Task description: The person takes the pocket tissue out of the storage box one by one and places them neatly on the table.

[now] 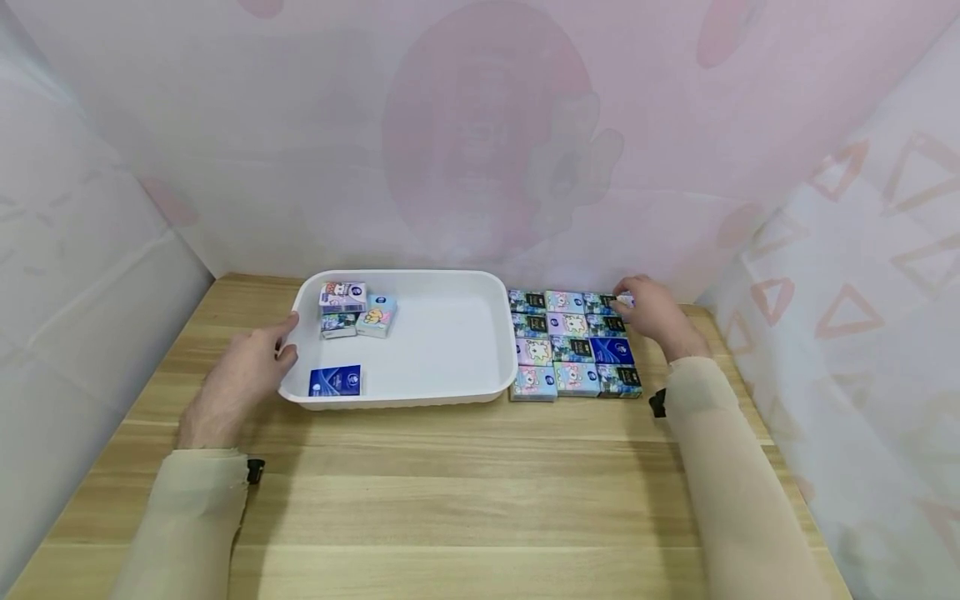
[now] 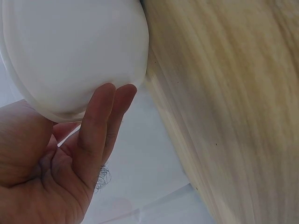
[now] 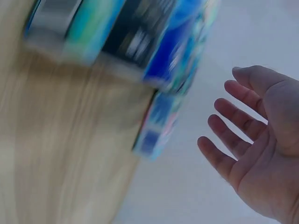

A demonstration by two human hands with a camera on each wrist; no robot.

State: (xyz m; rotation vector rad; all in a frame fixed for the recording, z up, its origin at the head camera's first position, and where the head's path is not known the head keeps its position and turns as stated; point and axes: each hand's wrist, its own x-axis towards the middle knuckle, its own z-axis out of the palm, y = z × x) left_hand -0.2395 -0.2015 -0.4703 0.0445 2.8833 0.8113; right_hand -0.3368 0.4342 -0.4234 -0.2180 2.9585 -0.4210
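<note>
My left hand (image 1: 247,367) is at the left end of a white plastic tray (image 1: 442,333). In the left wrist view, two fingertips (image 2: 107,91) of this hand rest on the tray's outer wall, while the thumb side passes behind its rim. My right hand (image 1: 656,315) is at the far right corner of a block of small tissue packs (image 1: 573,325). A purple and white bit of a pack (image 1: 627,298) shows by its fingertips. Seen from the right wrist, the fingers are spread and loosely bent beside the blurred packs (image 3: 140,42), with nothing between them.
Inside the tray, a blue pack (image 1: 335,381) lies near the front left corner. A purple pack (image 1: 343,296), a dark one (image 1: 339,325) and a light blue one (image 1: 377,316) cluster at the back left. Printed cloth walls (image 1: 480,167) border the wooden table (image 1: 450,492).
</note>
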